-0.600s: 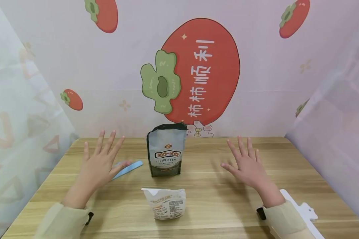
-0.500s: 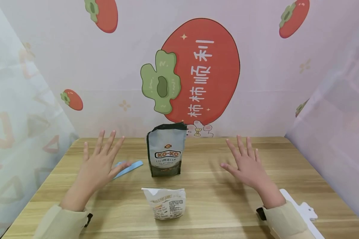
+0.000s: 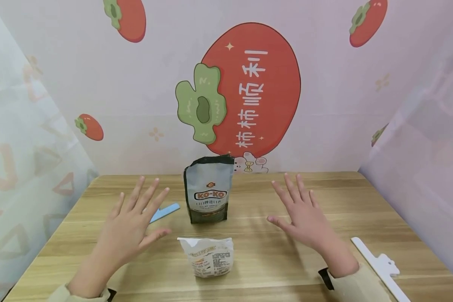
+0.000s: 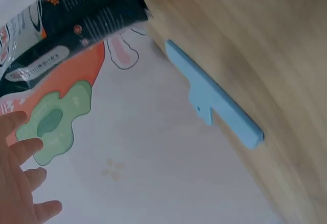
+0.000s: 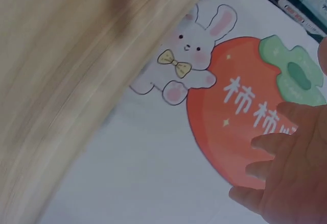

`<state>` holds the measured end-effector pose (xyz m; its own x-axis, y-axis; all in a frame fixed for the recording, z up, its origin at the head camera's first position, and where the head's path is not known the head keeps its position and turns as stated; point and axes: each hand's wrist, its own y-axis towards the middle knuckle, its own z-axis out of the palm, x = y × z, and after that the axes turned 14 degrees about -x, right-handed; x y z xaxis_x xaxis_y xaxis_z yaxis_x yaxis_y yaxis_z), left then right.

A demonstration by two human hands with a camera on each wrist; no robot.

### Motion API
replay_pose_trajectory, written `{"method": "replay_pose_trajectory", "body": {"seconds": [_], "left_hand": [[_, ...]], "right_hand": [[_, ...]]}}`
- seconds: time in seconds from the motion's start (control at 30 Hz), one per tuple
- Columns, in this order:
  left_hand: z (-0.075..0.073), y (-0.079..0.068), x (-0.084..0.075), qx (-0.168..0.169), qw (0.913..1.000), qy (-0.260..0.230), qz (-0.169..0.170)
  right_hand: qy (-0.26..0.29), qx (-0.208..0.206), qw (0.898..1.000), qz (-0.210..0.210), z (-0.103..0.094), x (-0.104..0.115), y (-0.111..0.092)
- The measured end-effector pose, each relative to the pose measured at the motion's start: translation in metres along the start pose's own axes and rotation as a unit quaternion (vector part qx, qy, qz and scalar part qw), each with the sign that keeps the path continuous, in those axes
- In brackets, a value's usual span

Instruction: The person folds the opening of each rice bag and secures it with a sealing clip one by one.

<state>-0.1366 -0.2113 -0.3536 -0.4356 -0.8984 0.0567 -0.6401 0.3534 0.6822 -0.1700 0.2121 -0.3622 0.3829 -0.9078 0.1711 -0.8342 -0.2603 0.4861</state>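
My left hand [image 3: 126,230] is held over the left of the table with its fingers spread, gripping nothing. Partly behind its fingers lies a light blue bag clip [image 3: 165,212], fully visible in the left wrist view [image 4: 214,99]. On the right, my right hand [image 3: 303,220] is spread in the same way and holds nothing. Between the hands, a dark and pale-blue KO-KO bag [image 3: 209,191] stands upright toward the back. Nearer to me sits a small white printed packet [image 3: 209,256], its top edge flattened. A white bag clip [image 3: 381,268] lies to the right of my right forearm.
The wooden table [image 3: 249,243] ends against a white backdrop [image 3: 154,84] printed with red persimmons. Pale patterned cloth sides [image 3: 26,147] stand at the left and right of the table.
Both hands have shifted a little inward, the left one to the right and down, the right one to the left. More of the white clip shows. The bags and clips stay in place.
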Motion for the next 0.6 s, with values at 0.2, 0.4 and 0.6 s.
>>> {"method": "replay_pose_trajectory", "body": {"seconds": [0.2, 0.4, 0.6], "left_hand": [[-0.001, -0.008, -0.010, -0.007, 0.9981, -0.061, 0.005], [-0.001, -0.012, -0.013, -0.034, 0.9925, -0.109, 0.043], [0.003, -0.016, -0.018, -0.007, 0.9908, -0.118, 0.067]], "right_hand": [[0.046, 0.009, 0.999, -0.006, 0.000, 0.017, -0.008], [0.099, 0.029, 0.994, -0.022, 0.002, 0.030, -0.017], [0.133, 0.059, 0.989, -0.038, 0.006, 0.040, -0.020]]}}
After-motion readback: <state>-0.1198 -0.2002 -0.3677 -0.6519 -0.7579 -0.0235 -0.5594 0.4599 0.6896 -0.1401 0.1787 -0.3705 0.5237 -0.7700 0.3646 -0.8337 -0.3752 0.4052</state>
